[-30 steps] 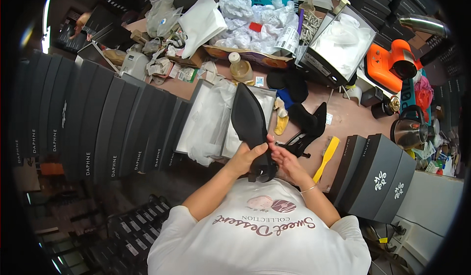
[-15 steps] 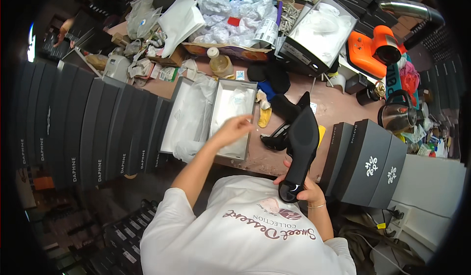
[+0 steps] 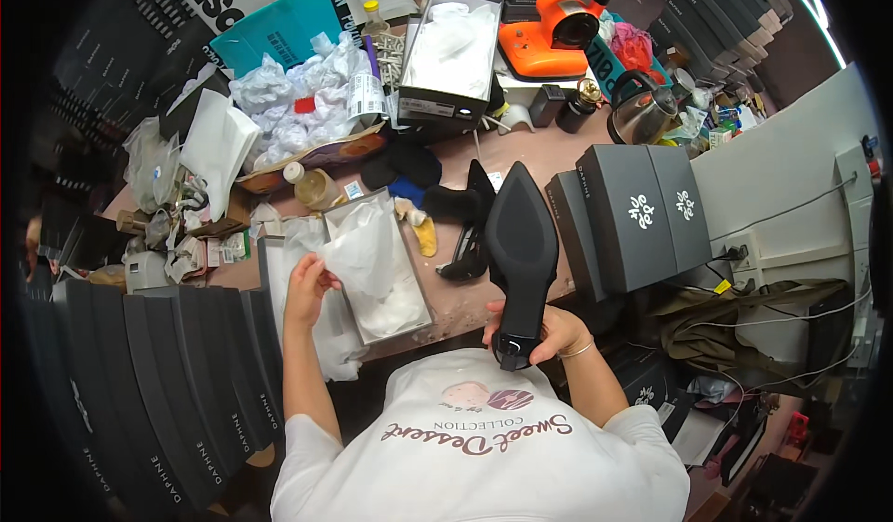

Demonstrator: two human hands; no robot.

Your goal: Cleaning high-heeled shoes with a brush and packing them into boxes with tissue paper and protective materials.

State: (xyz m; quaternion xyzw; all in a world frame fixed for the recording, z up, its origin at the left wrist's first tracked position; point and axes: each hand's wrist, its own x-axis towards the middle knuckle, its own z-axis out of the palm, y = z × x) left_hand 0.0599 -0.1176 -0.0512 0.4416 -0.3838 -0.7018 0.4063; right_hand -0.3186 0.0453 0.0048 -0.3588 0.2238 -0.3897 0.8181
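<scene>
My right hand [image 3: 556,330] is closed around the heel end of a black pointed shoe [image 3: 522,234], whose sole faces up and toe points away from me. Between the fingertips of my left hand [image 3: 308,287] is the edge of a sheet of white tissue paper [image 3: 361,252], lifted over an open shoebox [image 3: 420,296]. More white paper lies inside that box. Just left of the held shoe, another black shoe [image 3: 462,263] rests on the table, partly hidden. A small yellow and white cloth-like piece [image 3: 421,229] lies between this shoe and the box.
Grey shoeboxes stand in a row [image 3: 177,382] at left and in a group [image 3: 642,215] at right. Behind are a carton of crumpled paper [image 3: 307,164], a glass bottle [image 3: 312,187], a paper-filled box [image 3: 453,52], an orange device [image 3: 549,38] and a kettle [image 3: 642,113].
My left hand has gone from above the open box to its left side and now grips raised tissue paper. The shoe stays in my right hand, and the whole view has turned rightward.
</scene>
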